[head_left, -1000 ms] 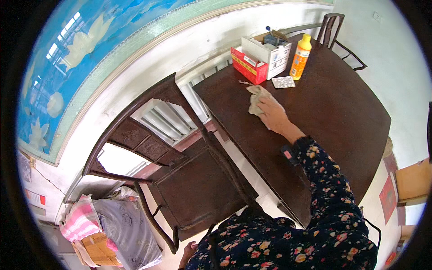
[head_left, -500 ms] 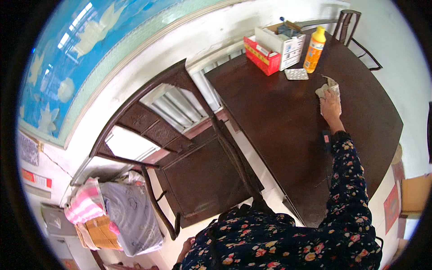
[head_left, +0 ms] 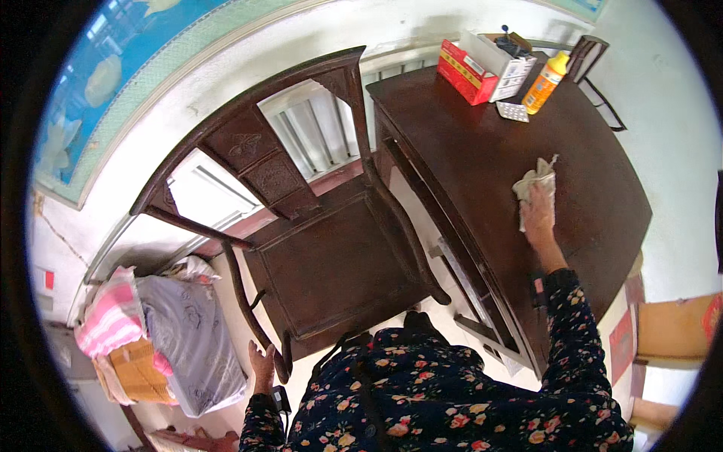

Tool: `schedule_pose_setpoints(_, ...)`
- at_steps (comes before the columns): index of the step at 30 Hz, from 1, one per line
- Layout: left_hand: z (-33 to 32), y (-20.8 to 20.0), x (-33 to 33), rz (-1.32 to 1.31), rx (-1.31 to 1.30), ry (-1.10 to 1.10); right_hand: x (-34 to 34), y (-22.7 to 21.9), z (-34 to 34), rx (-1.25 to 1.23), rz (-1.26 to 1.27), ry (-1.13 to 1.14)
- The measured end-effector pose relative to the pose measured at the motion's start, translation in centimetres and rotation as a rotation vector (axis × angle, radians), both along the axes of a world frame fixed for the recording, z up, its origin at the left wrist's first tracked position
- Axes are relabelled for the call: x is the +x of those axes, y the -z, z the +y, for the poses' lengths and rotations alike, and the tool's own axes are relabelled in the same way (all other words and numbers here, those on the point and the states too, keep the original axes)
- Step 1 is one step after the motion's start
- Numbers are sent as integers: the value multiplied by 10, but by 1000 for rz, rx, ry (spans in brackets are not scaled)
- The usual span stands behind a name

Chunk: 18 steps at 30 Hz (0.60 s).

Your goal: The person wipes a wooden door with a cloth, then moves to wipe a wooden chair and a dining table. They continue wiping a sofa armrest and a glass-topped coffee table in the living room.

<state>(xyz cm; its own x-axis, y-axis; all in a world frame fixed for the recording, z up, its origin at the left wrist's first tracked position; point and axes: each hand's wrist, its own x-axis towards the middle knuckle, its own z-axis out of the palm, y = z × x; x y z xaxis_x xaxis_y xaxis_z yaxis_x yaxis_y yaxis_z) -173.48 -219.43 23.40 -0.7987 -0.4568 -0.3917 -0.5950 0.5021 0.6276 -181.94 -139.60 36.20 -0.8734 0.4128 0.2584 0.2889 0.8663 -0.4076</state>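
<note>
Dark floral garment (head_left: 422,399), nearest item, at the near end of the table (head_left: 467,143), one sleeve extending over its top. Left hand (head_left: 262,367), well to the left of the table, fingers loosely parted, grip wide, close to the end of a chair armrest (whether skin meets wood cannot be told). Small black device (head_left: 280,399), at the left wrist, likewise left of the table. Wooden armchair (head_left: 331,260), dark brown, with carved back panel and curved arms, standing just left of the table. Covered stack (head_left: 192,339), under a grey sheet, farther left of the table beyond the armchair, a pink-and-white striped cloth (head_left: 113,313) lying at its side. Right hand (head_left: 539,218), above the table's right half, palm down, holding a bunched cloth beneath its fingers. Pale cloth (head_left: 536,183), crumpled, resting on the tabletop, one corner sticking up past the fingertips. Blister pack (head_left: 513,111), silver, flat toward the table's far end. Bottle (head_left: 545,84), orange with yellow top, upright beside it. Red box (head_left: 465,73) and white box (head_left: 514,81), side by side at the table's far left corner, the latter filled with dark items. Second chair (head_left: 589,56), dark, beyond the table's far edge.
</note>
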Motion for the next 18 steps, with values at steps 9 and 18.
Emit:
schedule_pose_setpoints(9,4,29,-23,13,216,40,159,-40,-147,122,-100,-144)
schedule_pose_setpoints(18,25,45,-17,142,190,-136,164,-54,-171,200,-328,-95)
